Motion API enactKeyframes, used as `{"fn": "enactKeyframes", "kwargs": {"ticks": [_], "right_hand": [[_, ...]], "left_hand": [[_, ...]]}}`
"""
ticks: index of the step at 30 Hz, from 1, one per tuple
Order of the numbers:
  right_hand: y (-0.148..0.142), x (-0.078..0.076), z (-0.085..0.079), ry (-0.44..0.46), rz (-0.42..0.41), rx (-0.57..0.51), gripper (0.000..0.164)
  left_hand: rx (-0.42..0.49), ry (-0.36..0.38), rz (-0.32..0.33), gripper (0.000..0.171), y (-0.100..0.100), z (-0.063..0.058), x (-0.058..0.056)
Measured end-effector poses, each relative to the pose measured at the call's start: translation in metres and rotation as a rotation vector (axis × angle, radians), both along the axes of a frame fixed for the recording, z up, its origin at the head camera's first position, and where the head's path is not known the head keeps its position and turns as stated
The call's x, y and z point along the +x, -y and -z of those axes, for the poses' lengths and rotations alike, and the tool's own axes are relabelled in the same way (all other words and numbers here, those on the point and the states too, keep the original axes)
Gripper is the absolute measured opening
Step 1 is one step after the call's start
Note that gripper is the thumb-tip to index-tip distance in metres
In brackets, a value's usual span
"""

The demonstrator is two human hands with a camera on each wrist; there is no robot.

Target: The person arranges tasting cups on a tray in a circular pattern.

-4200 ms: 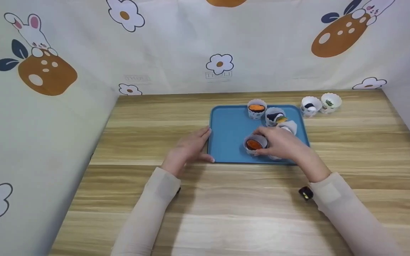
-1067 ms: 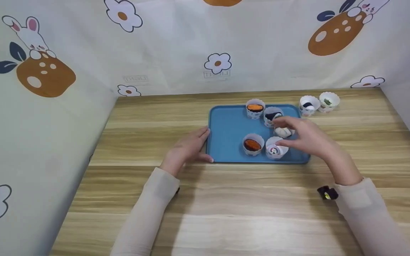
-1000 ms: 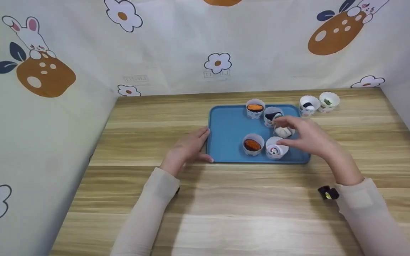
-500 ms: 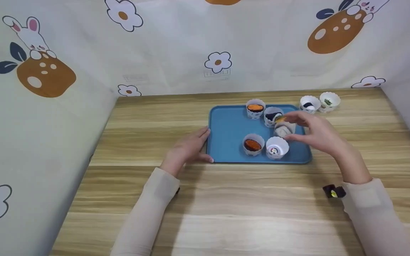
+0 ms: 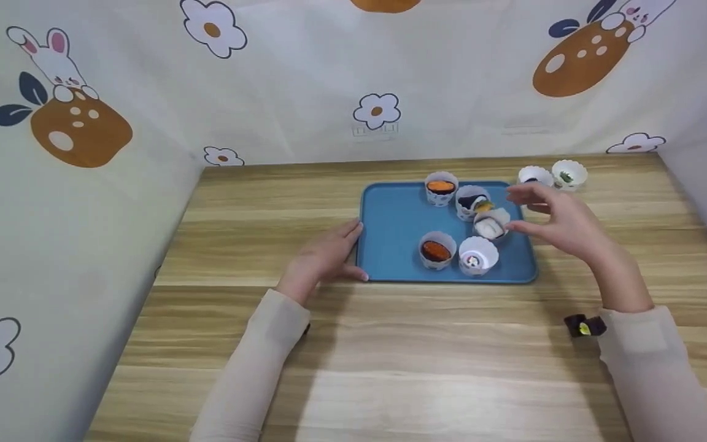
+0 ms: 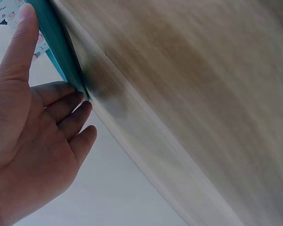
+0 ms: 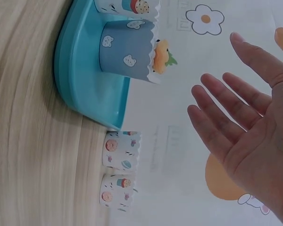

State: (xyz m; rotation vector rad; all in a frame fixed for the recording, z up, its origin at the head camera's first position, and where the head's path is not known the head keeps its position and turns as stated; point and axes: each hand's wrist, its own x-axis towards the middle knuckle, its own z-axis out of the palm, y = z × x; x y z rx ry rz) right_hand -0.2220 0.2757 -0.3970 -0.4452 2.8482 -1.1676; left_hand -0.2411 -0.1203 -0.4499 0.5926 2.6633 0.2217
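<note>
My left hand [image 5: 326, 255] rests with loosely extended fingers against the left edge of the blue tray [image 5: 390, 233]. In the left wrist view, its fingertips meet the tray rim [image 6: 61, 42]. My right hand [image 5: 565, 221] is held open over the tray's right side, holding nothing; the right wrist view shows its fingers spread apart. Just left of its thumb is a paper cup with a white piece [image 5: 490, 226]. Behind that sits a cup with a dark and yellow piece [image 5: 473, 202]. Nearer the front stand a cup with a red-orange sushi [image 5: 436, 250] and a cup with a small round roll [image 5: 477, 256].
A cup with an orange-topped sushi [image 5: 441, 188] stands at the tray's back edge. Two more paper cups stand off the tray at the back right, one with a green bit [image 5: 569, 175], the other [image 5: 534, 175] partly hidden by my right hand. Patterned sheeting [image 5: 292, 80] walls the table.
My right hand has let go of the red-orange sushi cup at the tray's front, then moved right and back, away from the cups. My left hand has stayed at the tray's edge.
</note>
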Motion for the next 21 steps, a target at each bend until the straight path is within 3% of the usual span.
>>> {"fn": "enactKeyframes", "kwargs": {"ticks": [10, 21], "right_hand": [[-0.009, -0.003, -0.001, -0.011, 0.053, -0.035, 0.06], [-0.024, -0.007, 0.001, -0.073, 0.18, -0.063, 0.062]], "left_hand": [[0.003, 0.012, 0.02, 0.108, 0.0, -0.002, -0.001], [0.02, 0.034, -0.002, 0.108, 0.0, -0.005, 0.0]]}}
